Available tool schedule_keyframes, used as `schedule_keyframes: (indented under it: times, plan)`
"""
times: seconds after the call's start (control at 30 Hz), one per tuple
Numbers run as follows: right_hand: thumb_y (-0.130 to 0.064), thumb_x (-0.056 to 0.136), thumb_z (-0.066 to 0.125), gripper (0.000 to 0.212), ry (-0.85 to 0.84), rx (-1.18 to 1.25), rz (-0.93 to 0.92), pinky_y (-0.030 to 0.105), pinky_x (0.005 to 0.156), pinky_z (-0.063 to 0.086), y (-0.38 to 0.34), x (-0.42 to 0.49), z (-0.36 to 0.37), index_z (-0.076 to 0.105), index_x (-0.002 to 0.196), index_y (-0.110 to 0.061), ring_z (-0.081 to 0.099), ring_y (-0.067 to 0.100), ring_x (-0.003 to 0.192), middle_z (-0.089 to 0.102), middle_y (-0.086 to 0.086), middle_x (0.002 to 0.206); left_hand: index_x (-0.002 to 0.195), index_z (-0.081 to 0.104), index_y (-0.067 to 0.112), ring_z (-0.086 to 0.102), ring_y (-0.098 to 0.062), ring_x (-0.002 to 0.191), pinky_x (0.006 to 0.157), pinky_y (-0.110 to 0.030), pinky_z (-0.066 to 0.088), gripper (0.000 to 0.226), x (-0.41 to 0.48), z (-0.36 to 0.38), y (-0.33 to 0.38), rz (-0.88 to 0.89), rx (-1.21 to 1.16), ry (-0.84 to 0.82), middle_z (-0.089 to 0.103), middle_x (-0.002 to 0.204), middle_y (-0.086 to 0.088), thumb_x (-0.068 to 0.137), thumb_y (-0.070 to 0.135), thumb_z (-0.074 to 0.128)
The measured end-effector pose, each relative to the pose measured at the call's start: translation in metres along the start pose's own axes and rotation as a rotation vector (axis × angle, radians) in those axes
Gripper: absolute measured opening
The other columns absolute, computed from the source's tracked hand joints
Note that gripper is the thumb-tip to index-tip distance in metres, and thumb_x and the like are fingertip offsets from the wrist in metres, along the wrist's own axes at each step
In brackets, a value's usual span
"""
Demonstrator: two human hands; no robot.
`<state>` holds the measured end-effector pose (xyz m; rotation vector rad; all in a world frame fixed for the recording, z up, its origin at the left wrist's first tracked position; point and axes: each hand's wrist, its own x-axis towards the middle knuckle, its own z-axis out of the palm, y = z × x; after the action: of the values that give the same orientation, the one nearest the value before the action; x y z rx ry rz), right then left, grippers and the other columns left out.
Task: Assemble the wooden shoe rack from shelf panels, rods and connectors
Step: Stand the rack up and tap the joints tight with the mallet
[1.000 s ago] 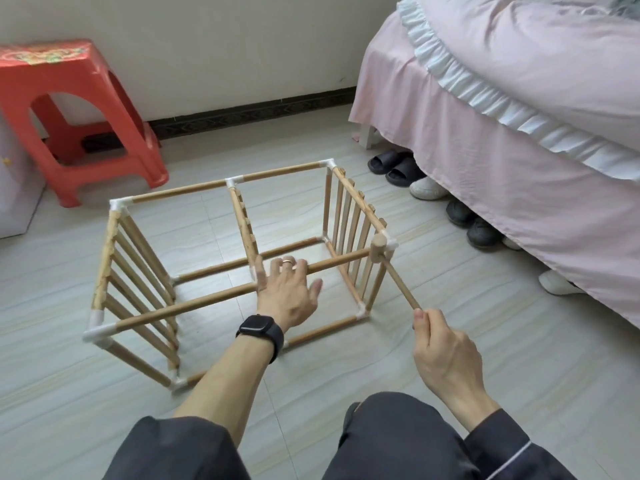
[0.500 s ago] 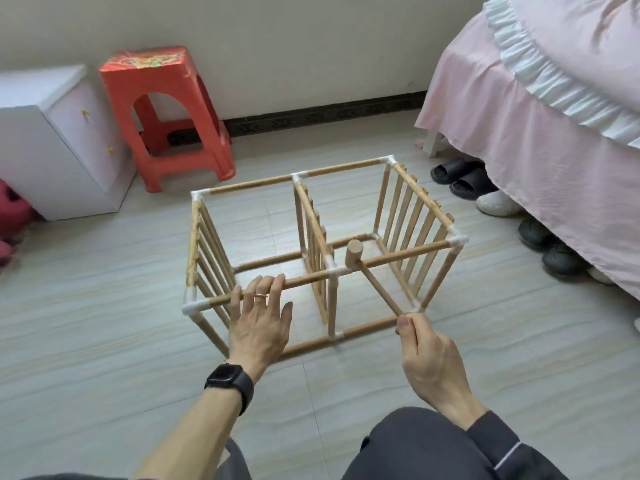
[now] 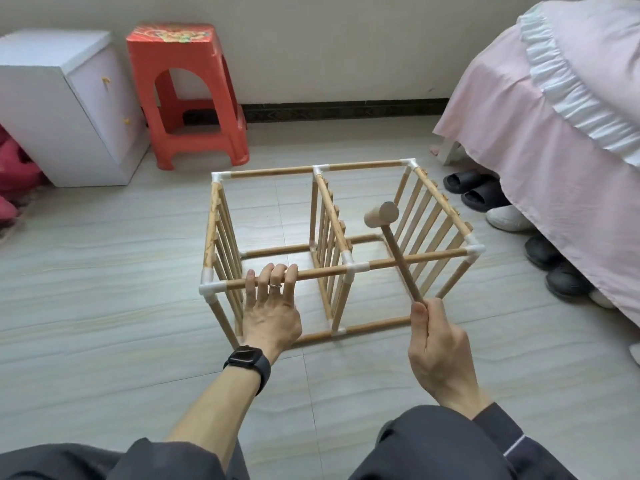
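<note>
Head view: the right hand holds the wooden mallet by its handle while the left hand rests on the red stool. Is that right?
No. The head view shows the left hand hooked over the shoe rack's front top rod, not on the red stool. The right hand does hold the wooden mallet by its handle.

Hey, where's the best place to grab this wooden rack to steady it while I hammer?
Grip the near top rod from above, left of the middle connector, where the left hand holds it: a bare, horizontal round bar facing you, clear of the mallet.
</note>
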<state>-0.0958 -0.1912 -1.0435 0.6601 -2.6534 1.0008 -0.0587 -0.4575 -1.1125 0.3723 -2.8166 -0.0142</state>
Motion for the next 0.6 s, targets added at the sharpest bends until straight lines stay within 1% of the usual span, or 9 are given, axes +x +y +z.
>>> schedule_keyframes:
  times: [0.03,0.1,0.13,0.27,0.4,0.47,0.53,0.57,0.6]
  plan:
    - [-0.042,0.108,0.024,0.039,-0.098,-0.095,0.019,0.023,0.043,0.036,0.000,0.000,0.001,0.049,0.093,-0.016,0.051,0.015,0.045,0.051,-0.006,0.054,0.144,0.025,0.015,0.027,-0.029,0.134,0.123,-0.049,0.000,0.090,0.000,0.001,0.000,0.001,0.010,0.003,0.030,0.134,-0.004,0.064,0.016,0.067]
    - [-0.043,0.106,0.022,0.037,-0.322,-0.290,0.073,0.040,0.052,0.044,0.005,-0.002,0.003,0.048,0.098,-0.018,0.059,0.027,0.056,0.061,0.003,0.063,0.145,0.024,0.015,0.026,-0.029,0.137,0.123,-0.047,-0.010,0.093,-0.001,0.001,0.000,-0.011,0.028,-0.004,0.030,0.136,-0.004,0.063,0.014,0.065]
    - [-0.043,0.106,0.023,0.036,-0.331,-0.281,0.092,0.043,0.055,0.045,0.005,-0.003,0.003,0.049,0.097,-0.019,0.060,0.027,0.057,0.063,0.003,0.064,0.147,0.023,0.015,0.025,-0.029,0.139,0.122,-0.047,-0.014,0.094,-0.001,0.001,0.000,-0.016,0.031,-0.014,0.029,0.138,-0.004,0.062,0.013,0.064]
    - [-0.053,0.101,0.024,0.040,-0.183,-0.030,0.063,0.026,0.050,0.031,-0.011,0.007,-0.001,0.046,0.079,-0.027,0.051,0.014,0.047,0.053,-0.005,0.052,0.152,0.020,0.015,0.021,-0.029,0.145,0.122,-0.046,-0.015,0.100,-0.002,0.001,-0.001,0.001,0.015,-0.011,0.028,0.147,-0.005,0.063,0.012,0.065]
    - [-0.050,0.103,0.030,0.038,-0.205,0.105,-0.017,0.025,0.043,0.031,-0.033,0.036,0.015,0.051,0.082,-0.026,0.046,0.012,0.041,0.048,-0.005,0.050,0.156,0.020,0.015,0.018,-0.029,0.151,0.124,-0.054,0.003,0.099,-0.016,-0.005,-0.016,-0.011,-0.081,0.055,0.023,0.159,-0.007,0.070,0.022,0.069]
    - [-0.047,0.104,0.033,0.034,-0.246,0.195,-0.067,0.022,0.038,0.030,-0.049,0.046,0.030,0.051,0.082,-0.028,0.045,0.009,0.041,0.052,-0.009,0.053,0.155,0.023,0.015,0.024,-0.031,0.149,0.123,-0.057,0.008,0.089,-0.025,-0.011,-0.028,-0.159,-0.164,0.175,0.027,0.159,-0.011,0.076,0.034,0.061]
    - [-0.041,0.106,0.036,0.031,-0.306,0.258,-0.111,0.018,0.036,0.029,-0.063,0.053,0.048,0.051,0.082,-0.027,0.045,0.007,0.040,0.057,-0.014,0.059,0.154,0.025,0.014,0.028,-0.031,0.147,0.121,-0.053,0.011,0.083,-0.029,-0.017,-0.045,-0.402,-0.265,0.287,0.029,0.158,-0.012,0.080,0.039,0.056]
    - [-0.038,0.107,0.038,0.030,-0.348,0.283,-0.121,0.019,0.038,0.030,-0.069,0.056,0.057,0.052,0.082,-0.027,0.045,0.008,0.040,0.058,-0.013,0.059,0.153,0.027,0.014,0.031,-0.030,0.145,0.119,-0.051,0.017,0.080,-0.029,-0.020,-0.055,-0.532,-0.338,0.290,0.031,0.156,-0.012,0.083,0.038,0.059]
    - [-0.037,0.108,0.039,0.030,-0.398,0.295,-0.125,0.022,0.039,0.032,-0.075,0.057,0.066,0.053,0.083,-0.027,0.046,0.010,0.041,0.058,-0.008,0.058,0.150,0.033,0.015,0.035,-0.030,0.142,0.116,-0.049,0.026,0.074,-0.028,-0.022,-0.068,-0.636,-0.437,0.227,0.038,0.152,-0.011,0.086,0.037,0.063]
